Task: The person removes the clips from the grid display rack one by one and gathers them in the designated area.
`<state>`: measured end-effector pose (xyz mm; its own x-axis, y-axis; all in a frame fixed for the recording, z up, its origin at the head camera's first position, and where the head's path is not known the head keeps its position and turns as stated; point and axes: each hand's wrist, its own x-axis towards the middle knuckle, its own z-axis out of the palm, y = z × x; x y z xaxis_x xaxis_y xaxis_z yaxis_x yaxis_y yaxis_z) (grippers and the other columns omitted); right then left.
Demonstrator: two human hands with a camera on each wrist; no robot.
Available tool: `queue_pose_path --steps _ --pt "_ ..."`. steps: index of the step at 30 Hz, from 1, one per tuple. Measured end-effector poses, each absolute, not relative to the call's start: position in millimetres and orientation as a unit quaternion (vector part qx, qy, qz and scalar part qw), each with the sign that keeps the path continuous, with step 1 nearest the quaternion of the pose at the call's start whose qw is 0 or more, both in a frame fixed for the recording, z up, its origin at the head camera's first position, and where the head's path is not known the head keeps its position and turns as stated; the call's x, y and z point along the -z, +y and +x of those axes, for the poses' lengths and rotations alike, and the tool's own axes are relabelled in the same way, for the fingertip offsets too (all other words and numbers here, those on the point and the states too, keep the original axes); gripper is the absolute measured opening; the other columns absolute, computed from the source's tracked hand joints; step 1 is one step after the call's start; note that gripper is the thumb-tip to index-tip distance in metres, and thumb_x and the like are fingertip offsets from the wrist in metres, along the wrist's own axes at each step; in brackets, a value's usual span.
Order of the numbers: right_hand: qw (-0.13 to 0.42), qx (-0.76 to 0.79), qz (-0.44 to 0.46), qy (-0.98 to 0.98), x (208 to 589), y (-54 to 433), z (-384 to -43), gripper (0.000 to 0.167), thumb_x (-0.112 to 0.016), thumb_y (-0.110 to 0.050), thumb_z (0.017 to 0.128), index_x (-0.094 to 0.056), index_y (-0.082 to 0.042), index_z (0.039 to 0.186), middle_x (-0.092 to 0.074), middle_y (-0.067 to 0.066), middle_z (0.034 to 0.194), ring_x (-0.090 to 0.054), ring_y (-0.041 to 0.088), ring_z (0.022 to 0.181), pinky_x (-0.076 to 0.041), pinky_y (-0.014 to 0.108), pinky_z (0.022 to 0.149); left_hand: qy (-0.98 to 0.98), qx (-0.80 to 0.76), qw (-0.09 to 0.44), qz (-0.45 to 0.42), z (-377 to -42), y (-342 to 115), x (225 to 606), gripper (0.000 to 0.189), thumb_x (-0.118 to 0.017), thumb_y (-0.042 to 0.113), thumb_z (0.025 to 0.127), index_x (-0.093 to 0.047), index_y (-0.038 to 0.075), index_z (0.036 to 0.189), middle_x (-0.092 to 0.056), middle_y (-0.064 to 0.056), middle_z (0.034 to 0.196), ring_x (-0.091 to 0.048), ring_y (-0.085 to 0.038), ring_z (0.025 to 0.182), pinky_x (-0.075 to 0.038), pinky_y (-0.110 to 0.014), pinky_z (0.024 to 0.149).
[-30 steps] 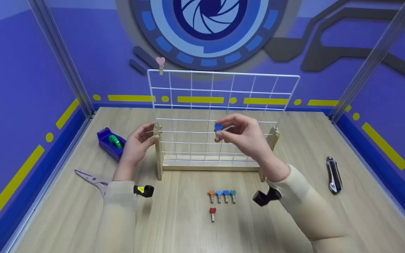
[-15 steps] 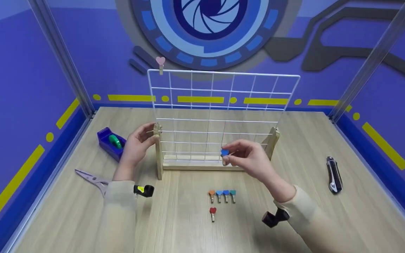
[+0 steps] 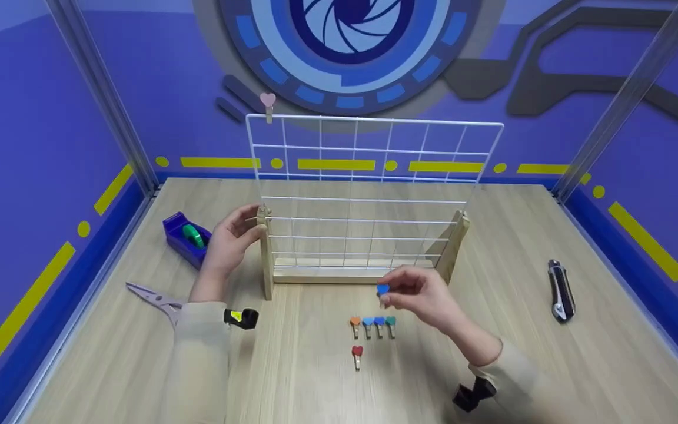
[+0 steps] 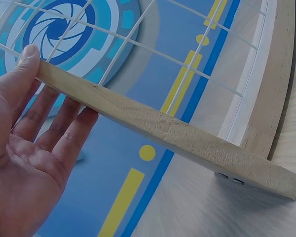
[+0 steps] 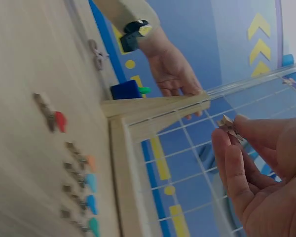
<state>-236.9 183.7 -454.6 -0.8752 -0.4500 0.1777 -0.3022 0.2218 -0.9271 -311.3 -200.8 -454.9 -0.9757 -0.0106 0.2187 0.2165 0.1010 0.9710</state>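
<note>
My left hand (image 3: pixel 225 250) grips the top of the left wooden post (image 3: pixel 266 259) of a stand holding a white wire grid (image 3: pixel 374 153). In the left wrist view the thumb lies on one side of that post, the fingers on the other. Between thumb and fingertips my right hand (image 3: pixel 424 294) pinches a small wooden clothespin (image 3: pixel 382 290) topped with a blue heart; its wooden legs show in the right wrist view. A row of heart clothespins lies just in front: orange (image 3: pixel 355 327), light blue, blue and green (image 3: pixel 391 327). Closer to me lies a red-heart clothespin (image 3: pixel 357 357).
A pink-heart clothespin (image 3: pixel 268 105) is clipped to the grid's top left corner. At left are a purple tape dispenser (image 3: pixel 183 238) with green tape and scissors (image 3: pixel 153 299), partly hidden by my sleeve. A utility knife (image 3: pixel 561 291) lies at right.
My right hand has come down and toward me from before the middle of the grid to just behind the clothespin row, still pinching the blue-heart clothespin. My left hand stays on the post.
</note>
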Motion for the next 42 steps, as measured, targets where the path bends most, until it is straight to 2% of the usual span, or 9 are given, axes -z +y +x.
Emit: queue_pose_path --steps 3,8,11,16,21,26,34,42 --pt "0.09 0.577 -0.22 0.782 469 183 -230 0.025 -0.078 -0.006 0.089 -0.072 0.004 0.111 -0.075 0.023 0.1 -0.072 0.007 0.08 -0.063 0.024 0.073 -0.737 0.667 0.086 -0.071 -311 -201 454 0.049 -0.066 0.004 0.099 -0.052 0.001 0.146 -0.059 -0.019 0.143 -0.061 -0.015 0.123 -0.055 -0.017 0.095" --pt "0.144 0.585 -0.173 0.779 490 181 -218 0.03 -0.08 -0.006 0.087 -0.071 0.007 0.112 -0.073 0.024 0.103 -0.074 0.01 0.079 -0.064 0.027 0.073 -0.746 0.658 0.079 -0.063 -310 -201 453 0.049 -0.066 0.008 0.1 -0.053 0.005 0.147 -0.058 -0.016 0.146 -0.058 -0.024 0.131 -0.054 -0.016 0.097" --pt "0.161 0.58 -0.156 0.783 500 180 -213 0.029 -0.081 -0.005 0.086 -0.071 0.007 0.111 -0.072 0.024 0.104 -0.072 0.011 0.08 -0.063 0.024 0.073 -0.75 0.654 0.076 -0.058 -310 -202 452 0.049 -0.066 0.009 0.1 -0.052 0.007 0.148 -0.058 -0.015 0.147 -0.057 -0.026 0.133 -0.054 -0.015 0.097" --pt "0.151 0.546 -0.161 0.808 514 177 -208 0.021 -0.082 -0.004 0.085 -0.074 0.001 0.104 -0.073 0.019 0.097 -0.063 0.007 0.081 -0.056 0.016 0.07 -0.746 0.658 0.077 -0.062 -310 -201 450 0.048 -0.065 0.007 0.1 -0.053 0.005 0.147 -0.058 -0.016 0.146 -0.057 -0.026 0.132 -0.054 -0.016 0.097" --pt "0.147 0.523 -0.164 0.824 526 172 -202 0.019 -0.083 -0.003 0.082 -0.076 -0.001 0.098 -0.073 0.014 0.089 -0.059 0.006 0.077 -0.05 0.016 0.068 -0.747 0.658 0.077 -0.063 -311 -201 450 0.048 -0.065 0.007 0.1 -0.053 0.005 0.147 -0.058 -0.016 0.146 -0.057 -0.026 0.132 -0.054 -0.015 0.097" --pt "0.157 0.503 -0.142 0.838 530 165 -200 0.017 -0.083 -0.002 0.082 -0.076 -0.005 0.096 -0.073 0.004 0.088 -0.061 0.011 0.078 -0.05 0.018 0.065 -0.742 0.662 0.079 -0.067 -311 -200 451 0.048 -0.066 0.006 0.1 -0.053 0.004 0.146 -0.059 -0.017 0.145 -0.058 -0.025 0.131 -0.055 -0.017 0.097" --pt "0.154 0.485 -0.142 0.849 530 161 -199 0.015 -0.084 -0.002 0.082 -0.077 -0.006 0.095 -0.069 0.002 0.083 -0.063 0.012 0.073 -0.051 0.017 0.057 -0.747 0.657 0.081 -0.066 -310 -201 453 0.05 -0.066 0.006 0.1 -0.052 0.005 0.147 -0.058 -0.016 0.146 -0.058 -0.025 0.131 -0.055 -0.017 0.097" --pt "0.177 0.48 -0.139 0.848 529 159 -199 0.014 -0.082 -0.001 0.083 -0.076 -0.006 0.095 -0.066 -0.001 0.076 -0.062 0.01 0.065 -0.049 0.016 0.053 -0.745 0.66 0.078 -0.059 -309 -201 452 0.049 -0.066 0.008 0.1 -0.053 0.007 0.147 -0.058 -0.015 0.146 -0.057 -0.025 0.132 -0.054 -0.017 0.098"
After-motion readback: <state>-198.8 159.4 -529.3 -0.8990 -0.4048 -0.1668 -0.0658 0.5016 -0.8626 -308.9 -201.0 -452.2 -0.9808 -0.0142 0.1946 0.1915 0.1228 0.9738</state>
